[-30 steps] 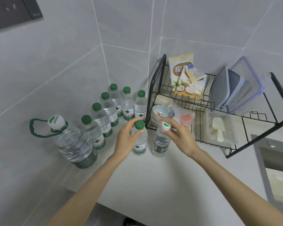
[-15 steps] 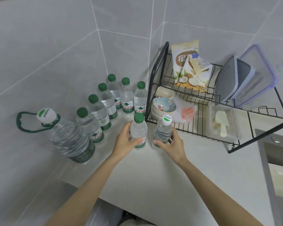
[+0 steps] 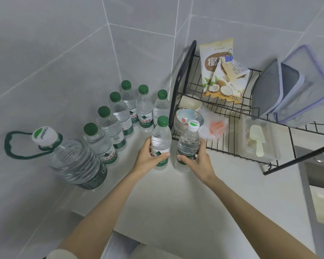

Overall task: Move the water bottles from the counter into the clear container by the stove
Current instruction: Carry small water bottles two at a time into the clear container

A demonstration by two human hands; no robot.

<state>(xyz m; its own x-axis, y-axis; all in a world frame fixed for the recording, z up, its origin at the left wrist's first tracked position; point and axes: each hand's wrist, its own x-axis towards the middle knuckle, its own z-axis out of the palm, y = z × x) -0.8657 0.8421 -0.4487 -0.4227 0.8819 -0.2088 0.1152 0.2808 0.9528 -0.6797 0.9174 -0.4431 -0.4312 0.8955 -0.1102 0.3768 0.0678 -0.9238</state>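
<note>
Both hands have slid from the caps down to the bodies: the left hand (image 3: 148,159) curls round the green-capped bottle (image 3: 160,139), the right hand (image 3: 197,161) round the white-capped bottle (image 3: 189,144). Both bottles are upright, side by side on the surface (image 3: 176,199), between the row of bottles (image 3: 110,126) and the dish rack (image 3: 176,85).

Black wire rack (image 3: 178,79): coconut snack bag (image 3: 216,71) and leaning lids (image 3: 267,88) on top tier, patterned bowl (image 3: 187,116) below.

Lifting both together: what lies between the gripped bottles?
Nothing: the head view shows a bare gap between the green-capped bottle in the left hand and the white-capped bottle in the right hand.
</note>
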